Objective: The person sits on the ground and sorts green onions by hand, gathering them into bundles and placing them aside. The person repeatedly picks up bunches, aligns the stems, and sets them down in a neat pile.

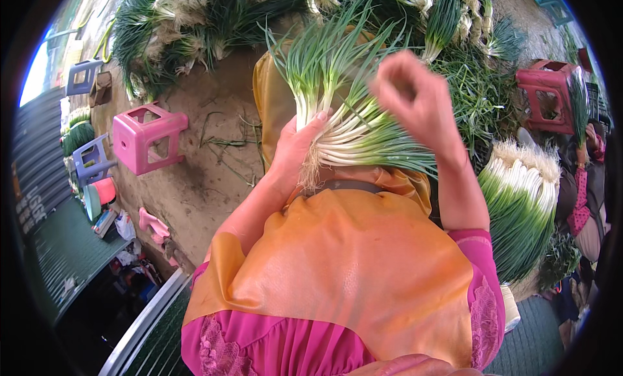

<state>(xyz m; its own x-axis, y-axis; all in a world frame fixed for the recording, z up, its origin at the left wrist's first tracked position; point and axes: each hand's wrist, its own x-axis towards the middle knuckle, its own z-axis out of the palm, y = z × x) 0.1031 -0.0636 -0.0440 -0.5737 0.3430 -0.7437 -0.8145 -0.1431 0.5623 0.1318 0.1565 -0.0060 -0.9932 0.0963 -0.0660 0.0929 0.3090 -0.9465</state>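
My left hand (295,149) grips a bunch of green onions (336,142) near its white lower stems, over my lap. Some stalks in it point away from me, while others fan out to the right. Pale roots hang below the grip. Above the right-hand leaves is my right hand (416,96), blurred and with its fingers curled; whether anything is pinched in it cannot be made out. An orange apron (350,249) covers my front and knees.
Heaped green onions (170,35) lie ahead, with loose leaves (469,96) at the right. A large onion bundle (521,205) rests roots-up by my right side. Pink stool (146,137) stands left, red stool (547,96) right. Another person's sleeve (579,205) shows at far right.
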